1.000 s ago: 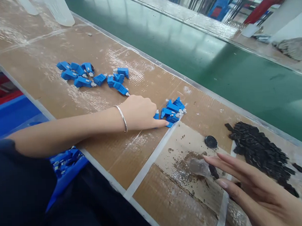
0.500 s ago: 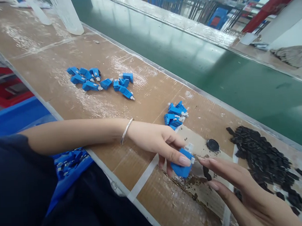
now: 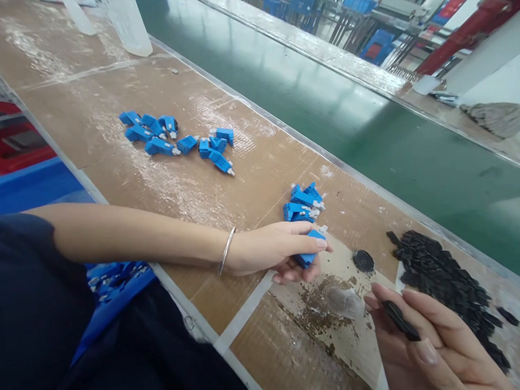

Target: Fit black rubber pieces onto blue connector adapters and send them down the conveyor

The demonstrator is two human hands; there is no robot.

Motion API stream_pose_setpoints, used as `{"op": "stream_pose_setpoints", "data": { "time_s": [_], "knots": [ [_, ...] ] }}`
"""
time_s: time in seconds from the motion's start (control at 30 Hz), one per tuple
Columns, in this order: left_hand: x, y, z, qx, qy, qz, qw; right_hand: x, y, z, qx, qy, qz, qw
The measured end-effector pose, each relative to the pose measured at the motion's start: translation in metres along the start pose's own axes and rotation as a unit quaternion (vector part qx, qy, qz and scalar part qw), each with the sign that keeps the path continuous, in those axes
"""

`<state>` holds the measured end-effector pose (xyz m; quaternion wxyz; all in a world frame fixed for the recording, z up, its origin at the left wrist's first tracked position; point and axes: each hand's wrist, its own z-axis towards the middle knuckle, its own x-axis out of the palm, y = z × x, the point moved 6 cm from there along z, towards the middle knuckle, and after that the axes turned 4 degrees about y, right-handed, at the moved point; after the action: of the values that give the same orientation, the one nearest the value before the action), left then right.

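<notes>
The left hand (image 3: 275, 249) grips a blue piece (image 3: 306, 257) near a small blue bunch (image 3: 302, 200) on the counter (image 3: 126, 89). The right hand (image 3: 437, 348) pinches a black piece (image 3: 401, 321), near a big black pile (image 3: 445, 287). A round black disc (image 3: 363, 261) lies between the bunch and the pile.

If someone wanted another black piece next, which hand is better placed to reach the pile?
Probably the right hand: it is nearer the black pile, though it holds a black piece. The left hand is farther off, gripping a blue part.
</notes>
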<state>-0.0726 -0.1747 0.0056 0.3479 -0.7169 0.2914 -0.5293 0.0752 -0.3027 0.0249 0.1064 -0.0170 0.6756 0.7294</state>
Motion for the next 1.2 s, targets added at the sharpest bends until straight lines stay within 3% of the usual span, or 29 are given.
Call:
{"op": "stream_pose_setpoints", "data": {
  "time_s": [0.2, 0.33, 0.43, 0.5, 0.57, 0.6, 0.67, 0.77, 0.83, 0.97, 1.2],
  "knots": [
    [0.004, 0.005, 0.000, -0.040, 0.004, -0.068, 0.997, -0.012, -0.008, 0.010, -0.008, -0.055, 0.029, 0.998],
    [0.003, 0.005, 0.000, -0.001, 0.012, -0.101, 0.995, -0.017, -0.005, 0.008, 0.002, -0.031, 0.033, 0.999],
    [0.003, 0.003, -0.001, 0.022, 0.026, -0.122, 0.992, -0.023, -0.001, 0.000, -0.002, -0.060, 0.038, 0.997],
    [0.005, 0.002, -0.002, 0.021, 0.040, -0.115, 0.992, -0.027, 0.005, -0.006, -0.005, -0.113, -0.004, 0.994],
    [0.006, 0.002, -0.002, 0.018, 0.054, -0.098, 0.994, -0.028, 0.014, -0.009, -0.012, -0.150, -0.116, 0.982],
    [0.007, 0.002, -0.002, 0.015, 0.057, -0.091, 0.994, -0.025, 0.018, -0.008, -0.018, -0.139, -0.185, 0.973],
    [0.006, 0.003, -0.002, 0.013, 0.055, -0.083, 0.995, -0.018, 0.020, -0.001, -0.026, -0.061, -0.308, 0.949],
    [0.004, 0.004, -0.002, 0.008, 0.050, -0.078, 0.996, -0.011, 0.014, 0.007, -0.068, 0.085, -0.401, 0.910],
    [0.003, 0.004, -0.002, 0.005, 0.049, -0.073, 0.996, -0.011, 0.012, 0.009, -0.108, 0.131, -0.440, 0.882],
    [0.002, 0.003, -0.002, 0.002, 0.049, -0.066, 0.997, -0.012, 0.015, 0.008, -0.145, 0.142, -0.508, 0.837],
    [0.002, 0.009, -0.001, 0.000, 0.046, -0.083, 0.996, -0.002, 0.028, 0.010, -0.217, 0.138, -0.546, 0.797]
  ]
}}
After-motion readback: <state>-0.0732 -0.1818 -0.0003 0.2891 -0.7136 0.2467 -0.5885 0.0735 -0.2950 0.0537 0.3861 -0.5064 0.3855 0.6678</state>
